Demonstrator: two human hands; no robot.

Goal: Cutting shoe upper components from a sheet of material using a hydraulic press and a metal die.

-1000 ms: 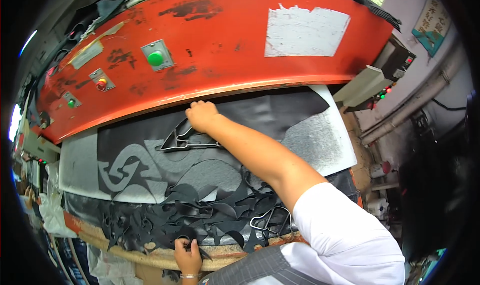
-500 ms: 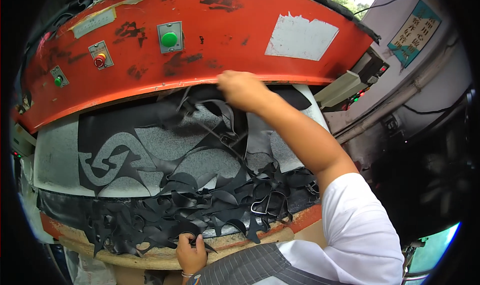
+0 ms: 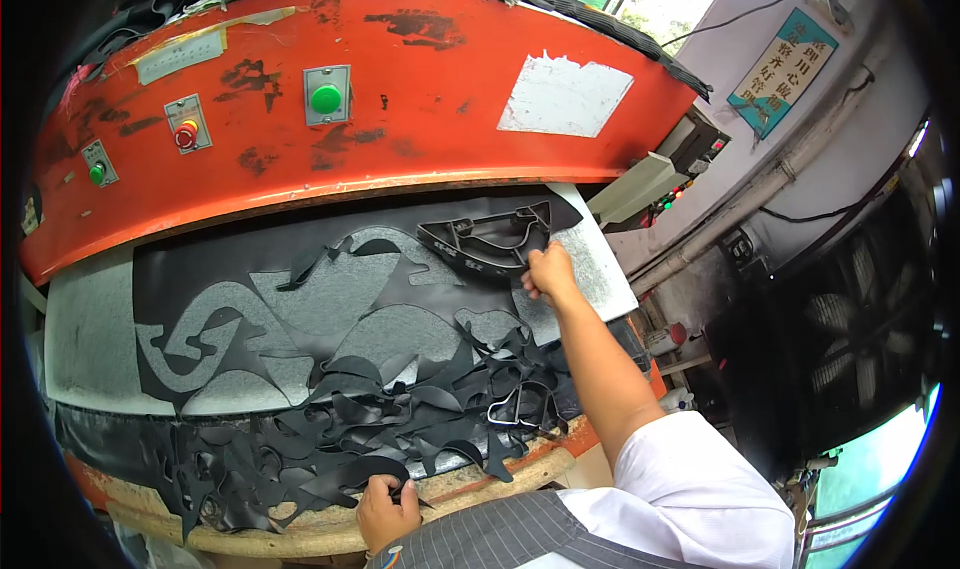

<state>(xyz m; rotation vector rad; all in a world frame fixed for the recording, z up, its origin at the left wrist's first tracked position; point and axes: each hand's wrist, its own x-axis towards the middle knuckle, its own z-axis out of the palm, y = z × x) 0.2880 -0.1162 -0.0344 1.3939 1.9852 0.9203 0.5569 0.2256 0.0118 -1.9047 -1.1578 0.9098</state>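
My right hand (image 3: 550, 272) grips the right end of a dark metal cutting die (image 3: 488, 241), a bow-shaped frame with inner braces. The die rests on or just over the right part of a black leather-like sheet (image 3: 215, 239). Curved and rounded openings in the sheet show the speckled grey surface below. At the front edge, my left hand (image 3: 388, 512) is closed, with a black scrap (image 3: 352, 475) at its thumb and fingertips. Many more black offcuts (image 3: 330, 414) are heaped between that hand and the sheet. A thin metal outline die (image 3: 515, 407) lies among them.
The red press beam (image 3: 400, 119) spans the back, low over the white cutting board (image 3: 90, 319). It carries green buttons (image 3: 326, 98) and a red knob (image 3: 187, 135). A lit control box (image 3: 665, 174) juts out at right. A large dark fan (image 3: 850, 319) stands farther right.
My right hand has moved right and nearer from the beam's lower edge. The die, blurred over the sheet's middle before, is now at its right. My left hand stays at the front edge.
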